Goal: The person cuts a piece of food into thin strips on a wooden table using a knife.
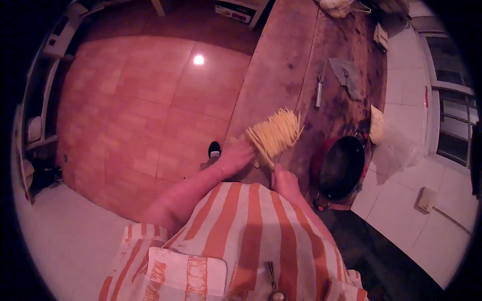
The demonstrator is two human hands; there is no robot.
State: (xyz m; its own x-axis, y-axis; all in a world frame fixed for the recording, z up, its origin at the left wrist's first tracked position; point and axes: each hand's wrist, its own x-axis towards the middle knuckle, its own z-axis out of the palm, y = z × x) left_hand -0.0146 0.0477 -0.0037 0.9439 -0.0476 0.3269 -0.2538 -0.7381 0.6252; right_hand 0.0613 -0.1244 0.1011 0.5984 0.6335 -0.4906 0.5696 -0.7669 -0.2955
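Note:
A bundle of thin yellow strips, like noodles [275, 133], lies near the front edge of the wooden table [273, 65]. My left hand [238, 156] is at the bundle's left end, its fingers bent against it and partly hidden. My right hand [285, 181] is closed just below the bundle, with a thin pale piece at its fingertips that points up to the strips. What that piece is, I cannot make out.
Right of the bundle stands a dark round pan [342, 167]. Farther back lie a metal-handled tool [319, 94] and a grey crumpled sheet [347, 78]. A yellow packet [376, 125] leans by the tiled wall. A bag [337, 7] sits at the far end.

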